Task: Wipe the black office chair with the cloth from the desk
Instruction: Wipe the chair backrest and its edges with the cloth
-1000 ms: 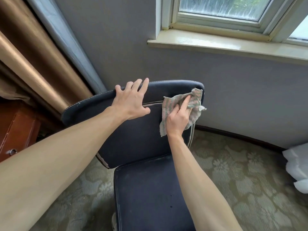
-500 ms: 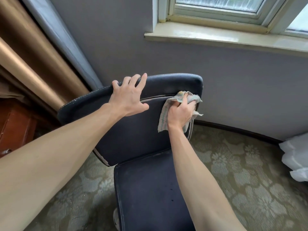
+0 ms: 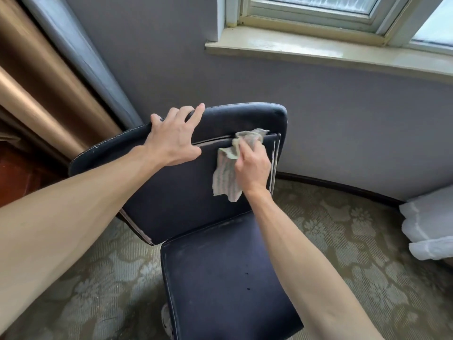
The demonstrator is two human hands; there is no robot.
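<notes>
Head-worn camera looks down, close above chair.

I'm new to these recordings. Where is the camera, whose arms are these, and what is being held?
There is no machine here. A person wears a wide-angle camera on the head, which looks down at their own two arms. The left hand rests open on top of the black office chair, on its backrest. The right hand grips a pale striped cloth and holds it against the front of the backrest, near its right edge. The seat shows pale smears. The chair stands on patterned carpet, below a window sill.
</notes>
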